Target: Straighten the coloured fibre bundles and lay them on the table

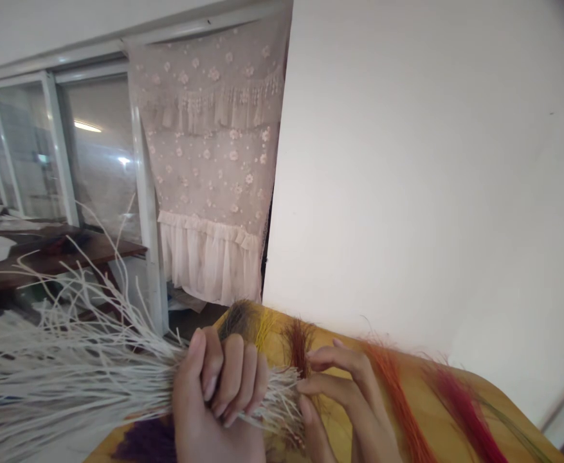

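Left hand (217, 392) grips white strands (69, 366); right hand (339, 399) fingers their ends.

No text, label, brand, number or sign can be read anywhere in the view. The lace curtain (211, 161) far left of centre carries only stitched flowers, and the white wall (431, 161) on the right bears no writing.

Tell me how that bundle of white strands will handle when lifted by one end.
Probably springy rather than limp: the bundle of white strands fans out in gentle arcs beyond the left hand. Likely light, since one closed grip holds it. Loose strands may slip out, as nothing visibly ties them.
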A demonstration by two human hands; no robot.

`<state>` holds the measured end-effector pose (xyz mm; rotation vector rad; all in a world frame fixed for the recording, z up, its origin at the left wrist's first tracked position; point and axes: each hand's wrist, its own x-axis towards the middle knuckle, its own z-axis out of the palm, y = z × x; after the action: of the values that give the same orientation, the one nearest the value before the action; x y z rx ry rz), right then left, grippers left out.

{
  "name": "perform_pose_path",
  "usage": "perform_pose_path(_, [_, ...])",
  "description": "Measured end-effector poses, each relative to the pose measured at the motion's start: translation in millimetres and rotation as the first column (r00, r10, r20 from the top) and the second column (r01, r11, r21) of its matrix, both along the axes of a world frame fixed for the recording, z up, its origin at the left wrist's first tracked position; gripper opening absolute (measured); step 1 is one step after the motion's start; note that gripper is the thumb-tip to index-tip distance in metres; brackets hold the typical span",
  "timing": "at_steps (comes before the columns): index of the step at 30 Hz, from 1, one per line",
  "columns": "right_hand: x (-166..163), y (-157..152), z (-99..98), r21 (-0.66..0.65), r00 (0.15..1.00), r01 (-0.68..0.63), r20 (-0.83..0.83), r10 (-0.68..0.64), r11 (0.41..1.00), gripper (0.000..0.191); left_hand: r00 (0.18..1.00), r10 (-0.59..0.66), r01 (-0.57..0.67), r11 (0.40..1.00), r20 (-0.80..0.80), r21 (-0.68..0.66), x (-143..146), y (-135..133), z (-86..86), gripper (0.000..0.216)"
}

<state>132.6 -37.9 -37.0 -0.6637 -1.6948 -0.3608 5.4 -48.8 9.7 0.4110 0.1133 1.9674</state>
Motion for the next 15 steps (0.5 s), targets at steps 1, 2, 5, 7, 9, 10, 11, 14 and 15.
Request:
perform_pose_path(1, [-1, -1, 0.2, 0.012, 1.0, 0.022, 0.006, -0.022, 1.0, 0.019, 1.0, 0.009, -0.009, 1.0, -0.004, -0.009, 1, 0, 0.4, 0.046])
perform_pose_path(2, [-2, -3, 0.5, 0.022, 0.999, 0.042, 0.014, -0.042, 0.999, 0.02, 1.0, 0.017, -0.017, 1.0, -0.01, -0.018, 2, 1, 0.6, 0.046])
perform_pose_path(5, [-4, -8, 1.6, 0.046, 0.996, 0.086, -0.001, -0.086, 0.995, 0.024, 0.999, 0.03, -0.03, 0.999, -0.023, -0.03, 5, 2, 0.7, 0.046])
perform_pose_path(7, [-4, -10, 2.4, 0.066, 0.995, 0.095, -0.039, -0.093, 0.993, 0.023, 1.0, 0.015, -0.016, 0.999, -0.026, -0.036, 7, 1, 0.0, 0.046])
perform_pose_path(9, [0, -9, 3.6, 0.09, 0.998, 0.068, -0.023, -0.066, 0.994, 0.022, 1.0, -0.005, 0.004, 0.999, -0.026, -0.04, 8, 0, -1.0, 0.047])
perform_pose_path(10, [4, -8, 4.3, 0.101, 0.999, 0.045, 0.007, -0.046, 0.994, 0.021, 0.999, -0.017, 0.015, 0.999, -0.03, -0.042, 8, -1, -1.4, 0.047])
perform_pose_path(11, [7, -6, 5.0, 0.107, 0.999, 0.025, 0.039, -0.03, 0.994, 0.02, 0.999, -0.033, 0.031, 0.999, -0.037, -0.043, 8, -2, -1.7, 0.046])
perform_pose_path(14, [13, -2, 6.2, 0.107, 0.995, -0.015, 0.101, 0.004, 0.994, 0.02, 0.993, -0.103, 0.1, 0.993, -0.059, -0.055, 9, -5, -1.5, 0.047])
perform_pose_path(15, [13, -2, 6.0, 0.097, 0.995, -0.024, 0.098, 0.014, 0.995, 0.021, 0.989, -0.128, 0.123, 0.99, -0.069, -0.061, 9, -6, -1.3, 0.047])
